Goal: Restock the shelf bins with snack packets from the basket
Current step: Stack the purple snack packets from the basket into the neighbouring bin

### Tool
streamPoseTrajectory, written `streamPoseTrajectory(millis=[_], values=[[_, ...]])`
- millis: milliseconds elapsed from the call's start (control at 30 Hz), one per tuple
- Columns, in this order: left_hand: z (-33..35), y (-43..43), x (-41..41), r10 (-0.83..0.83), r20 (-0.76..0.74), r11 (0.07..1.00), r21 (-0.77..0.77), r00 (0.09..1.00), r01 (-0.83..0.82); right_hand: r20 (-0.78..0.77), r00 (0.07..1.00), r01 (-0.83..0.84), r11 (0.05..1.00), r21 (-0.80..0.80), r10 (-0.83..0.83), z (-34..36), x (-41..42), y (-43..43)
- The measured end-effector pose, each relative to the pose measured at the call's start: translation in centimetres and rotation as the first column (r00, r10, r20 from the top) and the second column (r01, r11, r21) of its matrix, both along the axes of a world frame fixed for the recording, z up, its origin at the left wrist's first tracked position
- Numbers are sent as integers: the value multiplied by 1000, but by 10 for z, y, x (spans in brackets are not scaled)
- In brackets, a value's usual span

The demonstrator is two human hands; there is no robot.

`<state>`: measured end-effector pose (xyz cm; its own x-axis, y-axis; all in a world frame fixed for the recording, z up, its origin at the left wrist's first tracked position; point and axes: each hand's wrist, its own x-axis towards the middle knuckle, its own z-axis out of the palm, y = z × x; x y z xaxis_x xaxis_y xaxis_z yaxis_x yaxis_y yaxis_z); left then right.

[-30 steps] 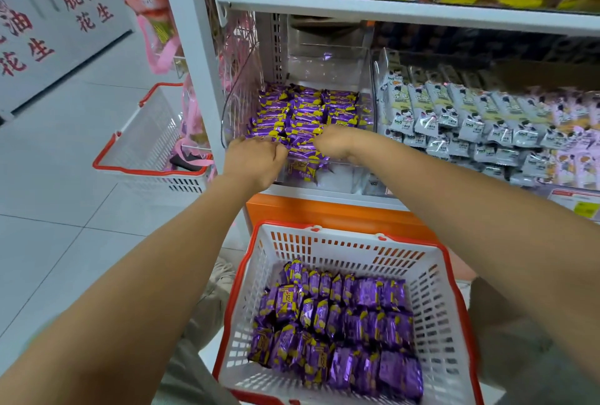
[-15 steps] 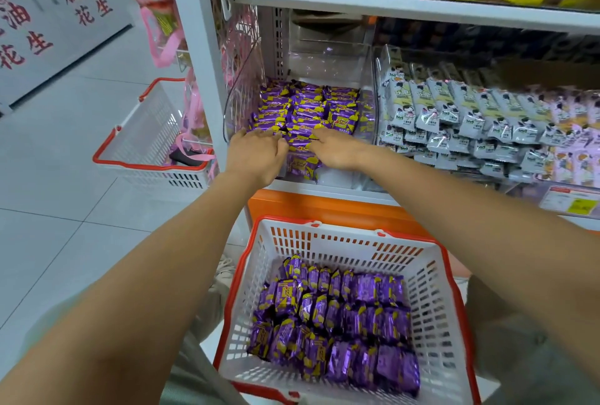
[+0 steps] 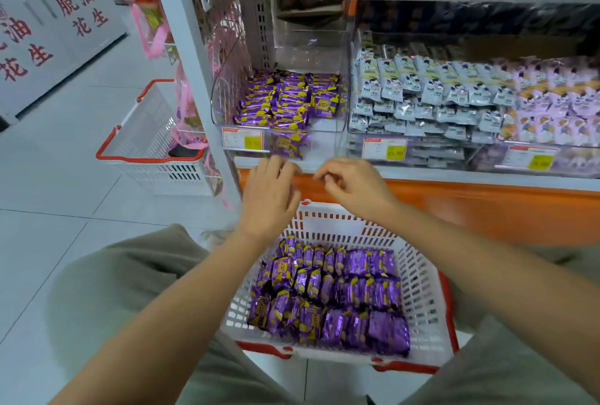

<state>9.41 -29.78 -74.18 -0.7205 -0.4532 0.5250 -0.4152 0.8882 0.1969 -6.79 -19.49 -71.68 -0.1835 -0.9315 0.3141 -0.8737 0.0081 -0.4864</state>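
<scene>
two bare hands held in the air between shelf and basket, just below the front edge of the white metal shelf and above the far rim of the white plastic basket with red rim. left hand seen from the back, fingers loosely spread and slightly bent, gripping nothing. right hand just beside it, fingers curled inward toward the thumb, apparently empty too, though the palm side is partly hidden. hands near each other but apart.

inside the basket, rows of shiny purple-and-yellow snack packets, packed upright side by side, filling most of the floor and leaning toward its near edge. basket resting low between two grey-green trouser legs.

on the shelf, at its left end, a clear plastic bin partly filled with more of the same purple packets, stacked flat in rough rows toward the bin's front; upper rear part of the bin bare. one purple packet visible low behind the bin's clear front wall, beside a white-and-yellow price label.

just right of that bin, a second clear bin with grey-and-white snack packets in tidy rows. below the shelf edge, an orange panel.

on the tiled floor at the shelf's left end, another white basket with red rim.
</scene>
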Motion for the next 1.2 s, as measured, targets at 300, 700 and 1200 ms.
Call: streamPoseTrajectory(millis=[300,700,1200], values=[[-114,53,14,-162,805,808,441,571,-391,60,963,135,663,736,-263,-123,-29,73],[-188,54,-14,-92,800,739,454,593,-498,213,516,211,364,907,-830,-229,-45,64],[-212,52,-3,-101,819,782,416,564,-464,164,410,279,295,914,-897,-274,-38,29]])
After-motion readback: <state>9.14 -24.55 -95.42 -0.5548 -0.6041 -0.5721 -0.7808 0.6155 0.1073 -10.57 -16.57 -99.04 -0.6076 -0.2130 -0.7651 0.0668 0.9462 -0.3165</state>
